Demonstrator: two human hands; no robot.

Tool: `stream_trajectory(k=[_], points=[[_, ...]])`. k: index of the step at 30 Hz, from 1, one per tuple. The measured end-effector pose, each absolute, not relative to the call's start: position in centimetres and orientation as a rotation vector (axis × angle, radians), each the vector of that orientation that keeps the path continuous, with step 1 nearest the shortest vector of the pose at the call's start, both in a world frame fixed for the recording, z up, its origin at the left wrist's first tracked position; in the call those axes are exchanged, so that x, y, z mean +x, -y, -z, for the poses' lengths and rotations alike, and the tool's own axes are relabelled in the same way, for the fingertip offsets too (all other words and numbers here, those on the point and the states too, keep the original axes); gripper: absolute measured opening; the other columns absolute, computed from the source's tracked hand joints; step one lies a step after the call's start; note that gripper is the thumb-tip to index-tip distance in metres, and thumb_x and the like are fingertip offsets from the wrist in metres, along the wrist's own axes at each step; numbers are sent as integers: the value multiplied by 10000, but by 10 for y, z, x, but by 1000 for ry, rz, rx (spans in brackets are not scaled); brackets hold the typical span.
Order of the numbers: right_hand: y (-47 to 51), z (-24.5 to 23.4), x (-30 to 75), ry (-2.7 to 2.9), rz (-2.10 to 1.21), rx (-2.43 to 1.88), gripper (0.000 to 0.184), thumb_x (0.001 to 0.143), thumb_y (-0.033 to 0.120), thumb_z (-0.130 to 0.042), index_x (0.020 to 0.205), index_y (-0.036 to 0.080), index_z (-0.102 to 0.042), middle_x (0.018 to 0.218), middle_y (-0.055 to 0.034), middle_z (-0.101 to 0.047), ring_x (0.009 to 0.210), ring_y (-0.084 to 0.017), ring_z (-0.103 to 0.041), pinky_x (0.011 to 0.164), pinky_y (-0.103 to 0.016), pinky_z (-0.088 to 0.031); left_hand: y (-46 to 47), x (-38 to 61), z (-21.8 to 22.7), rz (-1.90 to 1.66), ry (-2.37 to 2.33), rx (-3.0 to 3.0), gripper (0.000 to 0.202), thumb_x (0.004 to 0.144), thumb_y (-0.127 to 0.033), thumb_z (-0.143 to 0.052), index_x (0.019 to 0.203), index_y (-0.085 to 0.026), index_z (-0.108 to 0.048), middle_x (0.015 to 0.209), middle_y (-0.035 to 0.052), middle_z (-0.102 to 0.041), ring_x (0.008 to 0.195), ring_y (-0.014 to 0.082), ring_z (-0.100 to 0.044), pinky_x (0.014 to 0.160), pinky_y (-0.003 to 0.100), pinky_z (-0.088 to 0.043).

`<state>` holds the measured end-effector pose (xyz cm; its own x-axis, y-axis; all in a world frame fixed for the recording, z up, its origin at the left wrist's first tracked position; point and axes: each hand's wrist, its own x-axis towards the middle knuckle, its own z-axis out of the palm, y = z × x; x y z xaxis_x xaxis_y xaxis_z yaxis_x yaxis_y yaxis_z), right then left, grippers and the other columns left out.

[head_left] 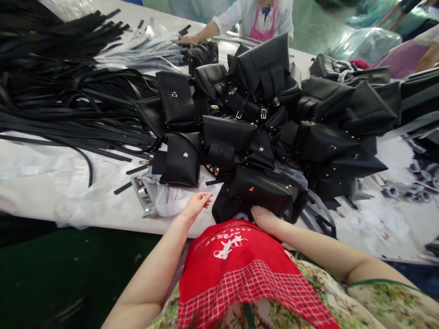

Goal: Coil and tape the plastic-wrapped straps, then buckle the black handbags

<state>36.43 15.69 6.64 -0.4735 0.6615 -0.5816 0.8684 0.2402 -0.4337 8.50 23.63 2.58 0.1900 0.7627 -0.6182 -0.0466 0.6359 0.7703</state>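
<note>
A black handbag (264, 192) with small gold studs lies at the near table edge, right in front of my red apron. My right hand (264, 216) is tucked under its near edge, fingers hidden beneath the bag. My left hand (198, 204) hovers just left of the bag above white plastic wrapping (168, 201), fingers loosely curled and holding nothing. Behind the bag rises a heap of black handbags (260, 100) with gold clasps.
A thick pile of black straps (61, 91) covers the table's left half. A person in a white top with a pink apron (262, 20) works at the far side. The white table cover (51, 183) shows at left; the green floor (68, 274) lies below.
</note>
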Motion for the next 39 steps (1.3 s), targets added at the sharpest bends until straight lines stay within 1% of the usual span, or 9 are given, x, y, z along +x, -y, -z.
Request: stream_trajectory(k=[5,9,11,14,18,22,30,35,39], points=[[-159,-53,412,-2274,753,1390,503,788,27,-433,1247,127,-612,1320,-167,-579,1247,-299,-519,1082,-411,-368,-232,75,-36,-663,-1282,719,435,621,-511,-754,785,-124,-640,570,-43,-542,449,50,-416,423,188,-291],[-186,-73,440,-2314,662,1239,328,839,57,-421,1038,71,-682,1098,-223,-662,1003,-290,-633,928,-412,-437,-229,71,-47,-680,-1260,721,413,615,-503,-761,747,-135,-628,564,-41,-544,447,52,-420,420,189,-281],[-205,-87,447,-2310,619,1212,265,846,92,-453,961,79,-692,964,-206,-681,914,-275,-647,863,-391,-444,-230,74,-54,-691,-1248,722,396,621,-501,-762,700,-145,-607,528,-50,-522,428,48,-399,413,187,-268],[-228,-119,450,-2333,580,1269,250,837,141,-512,1008,146,-695,1005,-146,-683,960,-256,-632,854,-353,-436,-231,82,-71,-719,-1217,741,370,650,-491,-751,681,-155,-596,523,-45,-533,436,53,-417,424,186,-300],[-236,-181,438,-2407,1016,1458,295,885,228,-505,1121,244,-682,1055,-47,-693,950,-219,-629,829,-310,-464,-230,99,-110,-768,-1134,824,296,705,-425,-724,829,-162,-667,686,6,-645,560,94,-546,513,211,-431],[-226,-221,420,-2322,1599,1378,254,883,298,-539,1064,223,-701,929,-10,-712,803,-189,-640,743,-280,-502,-230,118,-155,-771,-1064,1006,221,724,-345,-705,861,-172,-696,702,15,-661,567,110,-566,513,225,-461],[-191,-176,375,-2437,1596,1145,232,785,144,-600,966,193,-736,935,-45,-694,862,-187,-628,815,-285,-483,-223,149,-151,-610,-1064,1130,212,793,-379,-667,754,-182,-599,628,-8,-639,493,103,-576,466,211,-459],[-168,-160,342,-2521,1601,1521,260,847,363,-636,1027,185,-696,990,-74,-669,870,-202,-612,812,-312,-476,-206,155,-119,-563,-1100,970,241,782,-388,-684,783,-179,-564,600,-20,-632,520,111,-604,518,225,-500],[-167,-148,326,-2477,1841,1677,266,939,358,-505,876,174,-687,874,-50,-645,821,-180,-591,794,-304,-457,-205,149,-119,-638,-1135,932,214,722,-331,-735,779,-169,-607,608,-26,-636,522,97,-582,518,212,-482]])
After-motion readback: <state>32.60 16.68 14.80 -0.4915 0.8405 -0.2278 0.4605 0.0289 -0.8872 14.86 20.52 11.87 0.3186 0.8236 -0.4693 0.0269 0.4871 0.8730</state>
